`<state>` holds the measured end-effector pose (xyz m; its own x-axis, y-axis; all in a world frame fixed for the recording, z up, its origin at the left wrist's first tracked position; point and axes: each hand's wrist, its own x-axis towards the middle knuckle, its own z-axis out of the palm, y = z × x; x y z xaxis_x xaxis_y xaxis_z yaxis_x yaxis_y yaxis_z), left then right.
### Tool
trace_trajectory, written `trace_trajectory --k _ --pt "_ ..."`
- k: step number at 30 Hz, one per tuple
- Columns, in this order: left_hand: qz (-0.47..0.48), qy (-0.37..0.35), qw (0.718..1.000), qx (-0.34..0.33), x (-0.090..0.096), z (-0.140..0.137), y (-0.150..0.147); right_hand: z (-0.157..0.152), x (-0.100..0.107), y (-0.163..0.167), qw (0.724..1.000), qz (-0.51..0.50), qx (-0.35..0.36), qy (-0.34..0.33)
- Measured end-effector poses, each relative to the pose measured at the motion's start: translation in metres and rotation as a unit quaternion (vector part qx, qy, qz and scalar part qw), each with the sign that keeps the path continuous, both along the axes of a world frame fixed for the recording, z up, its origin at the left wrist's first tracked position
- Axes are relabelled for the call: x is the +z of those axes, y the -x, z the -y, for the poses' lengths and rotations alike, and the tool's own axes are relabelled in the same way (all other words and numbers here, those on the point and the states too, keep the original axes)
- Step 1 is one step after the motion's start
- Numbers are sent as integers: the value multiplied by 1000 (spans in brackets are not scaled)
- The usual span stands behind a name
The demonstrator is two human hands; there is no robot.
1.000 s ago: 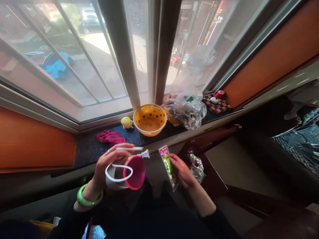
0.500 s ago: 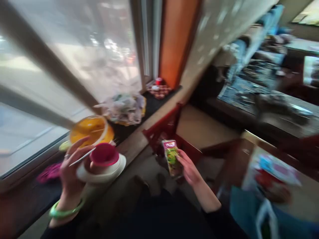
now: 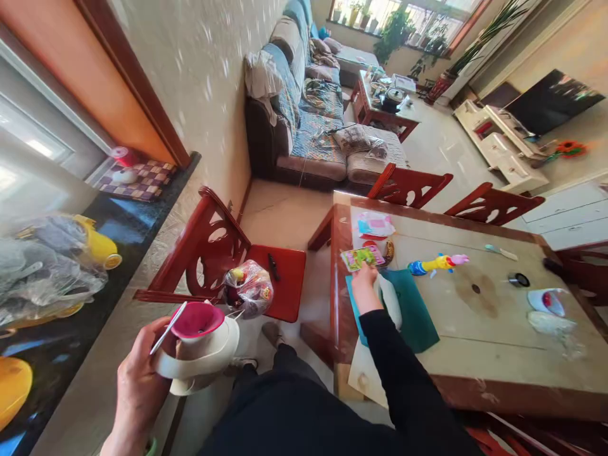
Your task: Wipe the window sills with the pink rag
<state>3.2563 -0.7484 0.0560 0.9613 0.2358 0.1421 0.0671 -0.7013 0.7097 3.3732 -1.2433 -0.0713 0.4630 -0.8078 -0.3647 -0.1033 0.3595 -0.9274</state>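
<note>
My left hand (image 3: pixel 142 373) grips a white rounded vessel (image 3: pixel 209 354) by its side, above the floor near the sill. A magenta funnel-shaped bowl (image 3: pixel 197 318) sits in its top, and a thin white stick (image 3: pixel 168 327) lies against the rim by my thumb. My right hand (image 3: pixel 365 280) is closed on a flat pink-and-green packet (image 3: pixel 354 258) over the near left corner of the dining table (image 3: pixel 494 329). Under that arm are a teal sheet (image 3: pixel 420 323) and a white curved object (image 3: pixel 391 303), partly hidden by my sleeve.
On the left, a dark sill (image 3: pixel 137 231) bears bagged items (image 3: pixel 47 266) and a yellow bowl (image 3: pixel 14 389). A red chair (image 3: pixel 289 272) holds a plastic bag (image 3: pixel 249 288). A colourful toy (image 3: pixel 437 263) and a cup (image 3: pixel 546 303) stand on the table. A sofa (image 3: pixel 308 164) is beyond.
My view has swung right, from the window to the table. The packet in my right hand has moved over the table corner. The white vessel stays in my left hand.
</note>
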Motion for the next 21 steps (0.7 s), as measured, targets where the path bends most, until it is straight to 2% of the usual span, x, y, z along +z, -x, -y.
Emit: trace_trajectory --k 2,3,5,7,10,12,16,18,21 --pt "15 27 999 7 2 3 2 18 5 0 1000 -5 -1 -4" --pt "23 44 999 15 5 5 5 18 5 0 1000 -10 15 -16" --pt "39 74 996 39 13 9 19 -3 -1 0 995 -29 76 -55" --pt "61 99 991 69 21 12 36 -48 -15 1 979 -52 172 -100" --pt "109 150 971 150 29 7 62 -141 -35 11 926 -66 348 -128" --pt "143 148 955 215 34 -4 83 -208 -35 26 860 -56 489 -134" --pt "203 98 911 346 44 -33 144 -327 -3 62 672 -28 734 -98" --pt "225 55 876 424 49 -49 178 -382 18 77 579 8 812 -70" --pt "254 -5 818 517 58 -76 228 -467 45 104 445 94 889 -51"
